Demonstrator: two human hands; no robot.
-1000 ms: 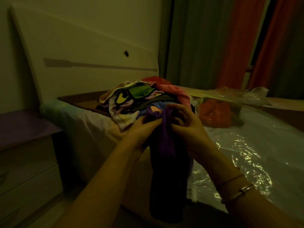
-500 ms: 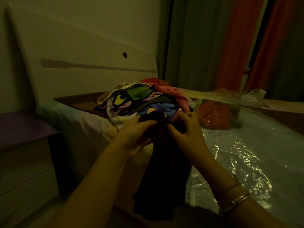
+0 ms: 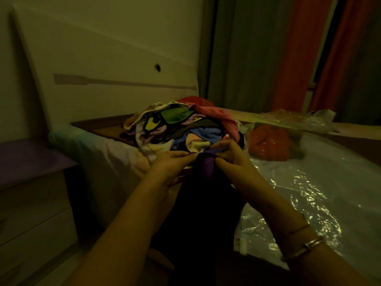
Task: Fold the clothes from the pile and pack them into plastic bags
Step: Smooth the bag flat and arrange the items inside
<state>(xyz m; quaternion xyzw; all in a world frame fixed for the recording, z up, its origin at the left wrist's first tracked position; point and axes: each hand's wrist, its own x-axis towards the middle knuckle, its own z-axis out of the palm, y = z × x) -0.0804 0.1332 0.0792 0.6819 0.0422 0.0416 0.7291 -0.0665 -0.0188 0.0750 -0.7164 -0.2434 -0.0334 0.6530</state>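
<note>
Nearest, at the six o'clock edge of the head view, a dark purple garment [image 3: 206, 203] is held up by its top edge and hangs down between the two forearms. Its upper hem is pinched by the left hand [image 3: 171, 164] at about ten o'clock of the cloth, fingers curled onto the fabric, and by the right hand [image 3: 233, 159] at about two o'clock, likewise clenched on the hem; the two hands are set close together. Bangles [image 3: 305, 246] are worn on the right wrist. At four o'clock, shiny plastic sheeting [image 3: 309, 193] is spread over the bed [image 3: 107, 157]. Just beyond the hands, toward twelve o'clock, the pile of mixed clothes [image 3: 181, 126] is heaped on the bed. At two o'clock of the pile, an orange bundle [image 3: 270, 143] is seen inside a clear plastic bag [image 3: 299, 118]. Farthest back stands the headboard [image 3: 115, 65], with curtains [image 3: 299, 52] at one o'clock.
</note>
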